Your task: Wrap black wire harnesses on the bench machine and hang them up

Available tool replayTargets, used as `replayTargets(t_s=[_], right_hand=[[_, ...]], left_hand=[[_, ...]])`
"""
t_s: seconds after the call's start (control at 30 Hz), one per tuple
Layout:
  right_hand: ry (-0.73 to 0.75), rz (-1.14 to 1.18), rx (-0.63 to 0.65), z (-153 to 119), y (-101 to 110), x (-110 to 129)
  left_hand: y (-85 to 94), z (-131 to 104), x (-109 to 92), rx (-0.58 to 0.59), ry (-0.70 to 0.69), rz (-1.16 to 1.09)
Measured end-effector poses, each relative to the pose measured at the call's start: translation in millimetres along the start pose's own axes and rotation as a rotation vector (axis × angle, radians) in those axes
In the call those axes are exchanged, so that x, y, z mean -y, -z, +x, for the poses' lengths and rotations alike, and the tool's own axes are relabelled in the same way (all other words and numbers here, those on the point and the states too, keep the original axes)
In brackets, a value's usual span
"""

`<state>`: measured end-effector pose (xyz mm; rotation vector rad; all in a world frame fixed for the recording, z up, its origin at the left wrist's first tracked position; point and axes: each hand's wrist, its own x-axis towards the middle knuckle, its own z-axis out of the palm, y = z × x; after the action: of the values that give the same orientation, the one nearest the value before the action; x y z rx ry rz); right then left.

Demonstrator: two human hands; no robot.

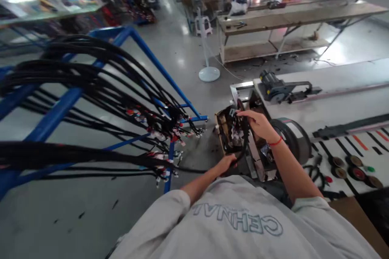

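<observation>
Just in front of my body, my left hand (pixel 226 164) is closed around a black wire harness (pixel 245 135). The harness bends upward from there in a curve to my right hand (pixel 257 122), whose fingers grip it higher up near some connectors. A thin black cable trails left from my left hand toward the blue rack. Below the hands stands an open box (pixel 223 131) holding dark parts and small connectors. Over the blue metal rack (pixel 152 60) on the left hang thick bundles of black wire harnesses (pixel 91 73), with white and red connectors at their ends.
To the right a white workbench (pixel 328 109) carries a grey motorised tool (pixel 279 87), tape rolls (pixel 355 173) and tape strips. A large black roll (pixel 293 137) sits at its near end. Ahead are a standing fan (pixel 209 73), a white stool (pixel 203 25) and a long table (pixel 291 16).
</observation>
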<state>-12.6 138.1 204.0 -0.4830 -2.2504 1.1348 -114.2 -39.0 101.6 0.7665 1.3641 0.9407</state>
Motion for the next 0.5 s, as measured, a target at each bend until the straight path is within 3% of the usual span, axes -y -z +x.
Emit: replayTargets(t_s=[0.1,0.17,0.27,0.33,0.4,0.5], right_hand=[[-0.003,0.016,0.143,-31,7,21],[-0.047,-0.010,0.298,-62,-7,21],[-0.110,-0.065,0.604,-103,-33,11],[-0.128,-0.045,0.744,-120,-37,1],[-0.192,0.023,0.671,-122,-29,-10],[-0.433,0.267,0.286,-97,-8,-27]], left_hand=[[13.3,38,-40,-0.154,-0.095,-0.217],[23.8,64,-78,-0.136,-0.189,-0.309],[25.6,98,-119,-0.070,-0.066,-0.304],[18.8,112,-126,-0.093,-0.030,-0.309],[8.0,112,-119,-0.122,-0.061,-0.328],[-15.3,87,-95,-0.091,-0.042,-0.340]])
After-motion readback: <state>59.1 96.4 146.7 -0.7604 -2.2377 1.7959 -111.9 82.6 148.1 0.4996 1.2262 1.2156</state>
